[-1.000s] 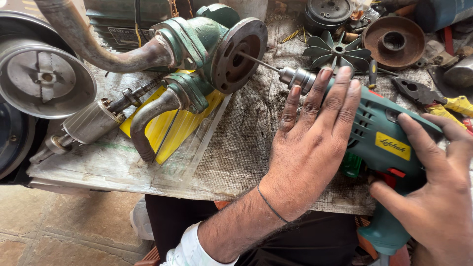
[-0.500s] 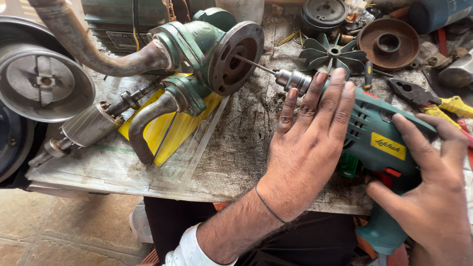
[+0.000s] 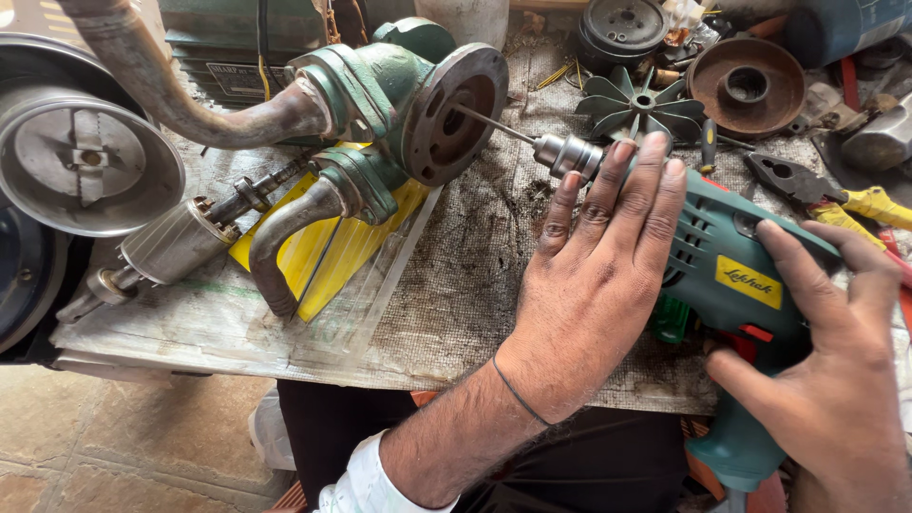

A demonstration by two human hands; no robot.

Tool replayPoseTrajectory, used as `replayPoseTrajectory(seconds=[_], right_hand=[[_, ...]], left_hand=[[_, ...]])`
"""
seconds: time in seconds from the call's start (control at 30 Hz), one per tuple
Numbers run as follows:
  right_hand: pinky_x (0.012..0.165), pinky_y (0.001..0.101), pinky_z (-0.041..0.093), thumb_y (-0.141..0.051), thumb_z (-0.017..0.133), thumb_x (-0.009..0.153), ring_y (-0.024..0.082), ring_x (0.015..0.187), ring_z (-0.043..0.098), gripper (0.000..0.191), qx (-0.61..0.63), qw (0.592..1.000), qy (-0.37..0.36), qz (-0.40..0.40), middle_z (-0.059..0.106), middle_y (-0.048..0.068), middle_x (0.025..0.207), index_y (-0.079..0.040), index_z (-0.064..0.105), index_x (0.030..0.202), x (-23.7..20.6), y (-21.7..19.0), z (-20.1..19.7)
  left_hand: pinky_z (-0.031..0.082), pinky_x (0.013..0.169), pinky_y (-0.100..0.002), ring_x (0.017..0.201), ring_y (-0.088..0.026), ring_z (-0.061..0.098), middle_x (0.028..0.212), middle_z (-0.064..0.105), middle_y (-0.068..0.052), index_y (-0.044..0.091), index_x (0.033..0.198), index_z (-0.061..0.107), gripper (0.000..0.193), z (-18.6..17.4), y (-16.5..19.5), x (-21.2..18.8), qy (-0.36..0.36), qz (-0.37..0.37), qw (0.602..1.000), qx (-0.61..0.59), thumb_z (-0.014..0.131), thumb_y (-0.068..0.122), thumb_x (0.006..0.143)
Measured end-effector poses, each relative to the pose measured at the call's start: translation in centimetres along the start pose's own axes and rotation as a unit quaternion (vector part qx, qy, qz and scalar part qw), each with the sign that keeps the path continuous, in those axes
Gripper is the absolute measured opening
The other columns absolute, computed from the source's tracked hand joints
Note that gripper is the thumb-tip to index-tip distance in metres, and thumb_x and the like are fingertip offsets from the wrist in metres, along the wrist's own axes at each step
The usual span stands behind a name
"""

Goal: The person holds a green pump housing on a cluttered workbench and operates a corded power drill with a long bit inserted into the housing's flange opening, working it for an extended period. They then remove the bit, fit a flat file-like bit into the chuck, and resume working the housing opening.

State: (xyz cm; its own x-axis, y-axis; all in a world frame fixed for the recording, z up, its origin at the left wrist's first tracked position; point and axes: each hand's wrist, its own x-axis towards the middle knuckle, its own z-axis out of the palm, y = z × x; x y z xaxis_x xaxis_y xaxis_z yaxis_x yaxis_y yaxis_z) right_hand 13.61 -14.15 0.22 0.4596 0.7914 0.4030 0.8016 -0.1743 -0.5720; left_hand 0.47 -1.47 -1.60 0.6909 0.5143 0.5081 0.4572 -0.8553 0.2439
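Observation:
A teal electric drill [image 3: 731,275] lies on its side on the bench, its bit pointing left into the round flange of a green pump casing [image 3: 418,95]. My left hand [image 3: 594,285] lies flat over the front of the drill body, fingers stretched toward the silver chuck [image 3: 567,154]. At the rear of the drill, my right hand [image 3: 826,370] wraps around the handle, index finger along the top of the housing. The drill's handle sticks out past the bench's front edge.
A rotor with a shaft [image 3: 180,237] lies at the left next to a grey pulley disc [image 3: 85,161]. A black fan impeller [image 3: 638,104], a rusty round cover [image 3: 746,85] and yellow-handled pliers [image 3: 826,195] crowd the back right. A yellow sheet [image 3: 332,237] lies under the pump pipes.
The two hands and the drill keep their positions; the bit stays at the flange. Only the camera view has shifted slightly.

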Motion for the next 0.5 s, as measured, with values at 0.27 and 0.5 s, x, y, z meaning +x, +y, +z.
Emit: replayPoseTrajectory(seconds=[0.27,0.5], right_hand=[[0.106,0.0438,0.050,-0.003,0.087,0.051,0.036,0.136,0.046,0.098,-0.057,0.998,-0.005,-0.010,0.033,0.021,0.149,-0.007,0.055,0.143,0.13,-0.01,0.03],[0.105,0.0435,0.052,-0.003,0.089,0.048,0.035,0.134,0.048,0.100,-0.049,0.999,-0.001,0.003,0.034,0.021,0.148,-0.008,0.056,0.143,0.09,0.08,0.19]], left_hand=[[0.010,0.138,-0.047,0.164,-0.026,0.026,0.172,0.029,-0.012,0.005,0.163,0.027,0.069,0.09,-0.07,0.04,0.004,-0.002,0.999,-0.032,0.055,0.011,0.100],[0.012,0.136,-0.047,0.163,-0.027,0.027,0.171,0.029,-0.012,0.005,0.162,0.027,0.070,0.23,-0.06,0.11,0.001,0.004,1.000,0.004,0.056,0.010,0.098]])
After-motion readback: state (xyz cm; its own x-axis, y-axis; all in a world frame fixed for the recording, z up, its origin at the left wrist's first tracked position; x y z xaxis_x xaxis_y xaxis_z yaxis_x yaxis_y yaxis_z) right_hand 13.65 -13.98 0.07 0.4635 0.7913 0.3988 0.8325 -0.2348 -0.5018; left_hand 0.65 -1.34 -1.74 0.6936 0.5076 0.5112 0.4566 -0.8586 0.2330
